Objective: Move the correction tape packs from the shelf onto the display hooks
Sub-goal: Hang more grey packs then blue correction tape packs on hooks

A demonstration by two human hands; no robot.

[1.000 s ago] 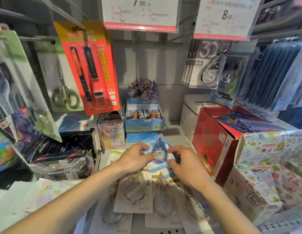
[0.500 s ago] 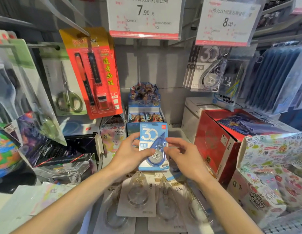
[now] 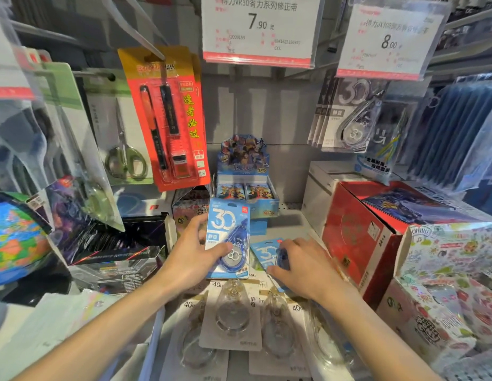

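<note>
My left hand (image 3: 194, 253) holds a blue correction tape pack (image 3: 227, 232) upright above the shelf, thumb on its blister. My right hand (image 3: 302, 266) rests lower on a second blue pack (image 3: 262, 253) that lies on the shelf, fingers curled on its blue dispenser. Several clear-blister tape packs (image 3: 232, 314) lie flat on the shelf in front of me. Grey correction tape packs (image 3: 346, 116) hang on a display hook at the upper right, under the 8.00 price tag (image 3: 388, 41). The space under the 7.90 tag (image 3: 258, 26) shows only bare back panel.
A red pen pack (image 3: 166, 116) and scissors (image 3: 125, 149) hang at left. A card display box (image 3: 245, 185) stands at the shelf's back. A red carton (image 3: 357, 229) and a sticker-covered box (image 3: 445, 270) crowd the right; a globe (image 3: 13, 240) and clear boxes (image 3: 115, 259) the left.
The pack rose from the shelf to upright in both hands. My right hand has since let go of it and dropped onto a second pack on the shelf.
</note>
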